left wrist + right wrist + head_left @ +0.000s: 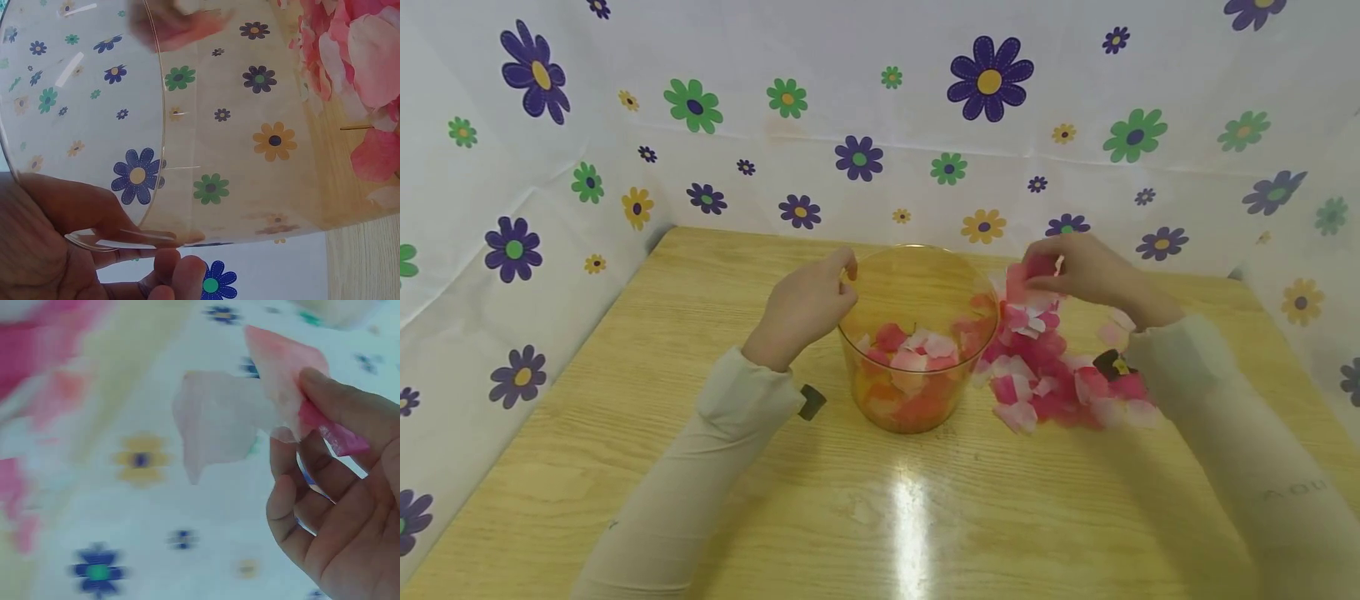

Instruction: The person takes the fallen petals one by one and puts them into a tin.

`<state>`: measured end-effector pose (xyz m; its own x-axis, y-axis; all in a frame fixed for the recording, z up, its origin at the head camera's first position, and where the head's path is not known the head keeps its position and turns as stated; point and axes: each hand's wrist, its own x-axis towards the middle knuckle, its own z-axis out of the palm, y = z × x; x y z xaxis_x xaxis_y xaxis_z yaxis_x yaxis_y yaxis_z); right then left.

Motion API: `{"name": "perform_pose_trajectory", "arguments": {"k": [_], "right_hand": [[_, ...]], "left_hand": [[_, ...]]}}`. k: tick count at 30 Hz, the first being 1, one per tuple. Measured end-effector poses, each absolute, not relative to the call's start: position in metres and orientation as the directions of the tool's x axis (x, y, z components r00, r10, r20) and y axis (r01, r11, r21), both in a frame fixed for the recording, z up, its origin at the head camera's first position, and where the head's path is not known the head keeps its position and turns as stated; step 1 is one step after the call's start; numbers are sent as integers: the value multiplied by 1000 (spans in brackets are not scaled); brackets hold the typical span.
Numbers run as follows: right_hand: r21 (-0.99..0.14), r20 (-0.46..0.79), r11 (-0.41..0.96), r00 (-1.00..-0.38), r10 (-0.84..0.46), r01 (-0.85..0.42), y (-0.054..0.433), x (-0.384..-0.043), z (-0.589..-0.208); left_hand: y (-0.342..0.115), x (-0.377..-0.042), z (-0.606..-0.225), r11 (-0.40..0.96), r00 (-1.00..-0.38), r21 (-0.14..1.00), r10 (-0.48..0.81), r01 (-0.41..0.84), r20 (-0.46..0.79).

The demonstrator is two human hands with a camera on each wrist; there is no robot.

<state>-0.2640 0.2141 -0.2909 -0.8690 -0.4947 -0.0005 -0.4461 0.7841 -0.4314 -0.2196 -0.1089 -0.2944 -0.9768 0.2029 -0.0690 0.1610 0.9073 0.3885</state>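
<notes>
Pink petals (278, 375) pinched in the right hand (1086, 271) at two o'clock, gripped the amber tub (917, 287), central on the tabletop (850, 500), at its ten o'clock with the left hand (808, 304). Looked partway done: had settled petals (940, 346) inside, loose petals (1052, 383) left outside towards three o'clock.

- pale cream left sleeve (655, 508) with a tiny dark mark (613, 525)
- matching right sleeve (1247, 442) with faint lettering (1294, 490) (hard to read)
- loose, bunched cuffs (748, 398)
- small black piece (812, 402) beside each cuff
</notes>
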Motion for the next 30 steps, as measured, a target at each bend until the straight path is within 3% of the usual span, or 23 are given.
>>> {"name": "perform_pose_trajectory", "arguments": {"k": [3, 7, 16, 23, 30], "right_hand": [[-431, 124, 762, -868, -481, -483, 201, -259, -265], [-436, 218, 687, -808, -547, -582, 174, -250, -243], [-436, 115, 533, -632, -766, -725, 112, -239, -258], [-414, 25, 568, -632, -774, -712, 108, -239, -276], [-422, 151, 581, -686, -712, -696, 138, -230, -264]], "left_hand": [[-110, -220, -294, 906, -977, 391, 204, 162, -68], [-111, -220, -294, 906, -977, 392, 200, 158, -69], [-110, -218, -294, 902, -977, 400, 204, 163, -62], [-108, -219, -295, 901, -976, 402, 207, 166, -60], [-109, -219, -293, 905, -978, 390, 205, 170, -49]]}}
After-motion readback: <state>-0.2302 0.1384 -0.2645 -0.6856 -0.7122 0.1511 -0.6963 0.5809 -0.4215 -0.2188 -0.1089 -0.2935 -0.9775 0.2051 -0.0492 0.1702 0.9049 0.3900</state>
